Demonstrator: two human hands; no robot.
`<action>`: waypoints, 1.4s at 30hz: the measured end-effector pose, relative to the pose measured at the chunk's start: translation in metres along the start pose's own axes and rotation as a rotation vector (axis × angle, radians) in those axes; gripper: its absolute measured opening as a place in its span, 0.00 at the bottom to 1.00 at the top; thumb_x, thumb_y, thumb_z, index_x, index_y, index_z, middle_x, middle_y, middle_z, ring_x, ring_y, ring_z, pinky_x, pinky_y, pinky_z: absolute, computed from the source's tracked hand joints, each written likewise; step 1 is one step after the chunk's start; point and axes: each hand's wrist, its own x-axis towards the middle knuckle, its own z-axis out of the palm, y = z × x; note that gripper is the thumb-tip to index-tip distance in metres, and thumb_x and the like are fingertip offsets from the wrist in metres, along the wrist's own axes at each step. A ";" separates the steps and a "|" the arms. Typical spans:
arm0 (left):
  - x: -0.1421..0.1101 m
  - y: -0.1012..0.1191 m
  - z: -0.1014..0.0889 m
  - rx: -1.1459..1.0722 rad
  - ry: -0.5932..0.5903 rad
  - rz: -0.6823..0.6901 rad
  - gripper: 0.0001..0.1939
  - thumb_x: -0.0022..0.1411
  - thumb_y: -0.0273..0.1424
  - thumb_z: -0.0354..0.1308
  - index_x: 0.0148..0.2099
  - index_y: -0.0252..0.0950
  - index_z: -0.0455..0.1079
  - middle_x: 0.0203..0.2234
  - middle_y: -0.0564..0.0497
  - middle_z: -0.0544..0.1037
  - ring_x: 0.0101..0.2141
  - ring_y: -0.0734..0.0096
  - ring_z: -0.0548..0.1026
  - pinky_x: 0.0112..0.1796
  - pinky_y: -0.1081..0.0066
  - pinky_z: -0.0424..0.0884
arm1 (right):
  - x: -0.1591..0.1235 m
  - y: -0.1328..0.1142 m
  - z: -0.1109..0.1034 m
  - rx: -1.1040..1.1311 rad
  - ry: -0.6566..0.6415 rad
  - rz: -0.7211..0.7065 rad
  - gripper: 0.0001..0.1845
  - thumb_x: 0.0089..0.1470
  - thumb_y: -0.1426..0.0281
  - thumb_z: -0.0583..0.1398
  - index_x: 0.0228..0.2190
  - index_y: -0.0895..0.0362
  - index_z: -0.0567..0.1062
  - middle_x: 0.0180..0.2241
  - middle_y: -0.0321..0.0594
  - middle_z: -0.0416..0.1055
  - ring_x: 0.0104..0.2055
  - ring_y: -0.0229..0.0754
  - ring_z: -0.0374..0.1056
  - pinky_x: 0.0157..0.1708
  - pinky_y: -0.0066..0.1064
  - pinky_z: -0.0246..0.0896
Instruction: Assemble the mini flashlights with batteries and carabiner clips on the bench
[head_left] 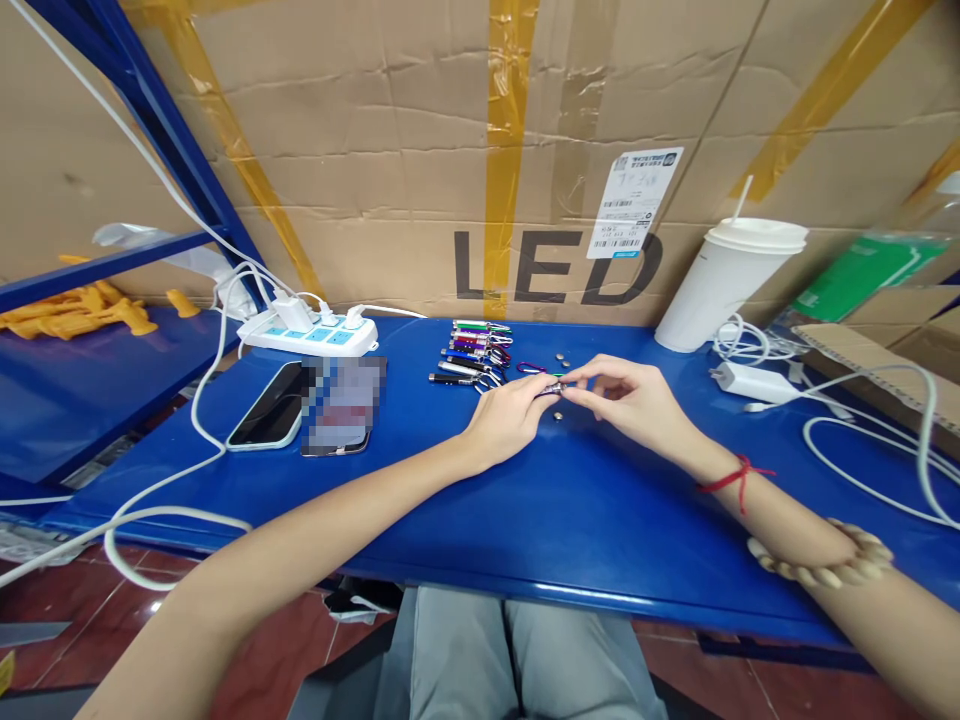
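Over the blue table (495,530), my left hand (506,420) is closed on a small keychain flashlight (553,389), most of it hidden by the fingers. The thumb and fingertips of my right hand (626,400) pinch its right end, so the two hands nearly meet. Close by lie several small round silvery pieces that look like button cells (557,416), some beyond the hands and one in front. A purple carabiner clip (532,368) shows just behind my left fingers. To the left, several keychain flashlights (469,352) in different colours lie in a row with their clips.
Two phones (264,408) lie at the left, before a white power strip (311,332) with cables. At the right stand a lidded white cup (727,285) with a straw and a white charger (756,382) with looped cable. A large cardboard box (360,160) rises behind the table.
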 end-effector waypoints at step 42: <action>-0.003 -0.002 -0.007 0.009 -0.203 0.045 0.06 0.65 0.30 0.42 0.42 0.38 0.58 0.40 0.51 0.75 0.39 0.67 0.74 0.36 0.71 0.68 | -0.001 0.012 0.009 0.169 -0.057 -0.003 0.16 0.41 0.60 0.65 0.17 0.58 0.69 0.25 0.36 0.63 0.20 0.31 0.61 0.17 0.25 0.60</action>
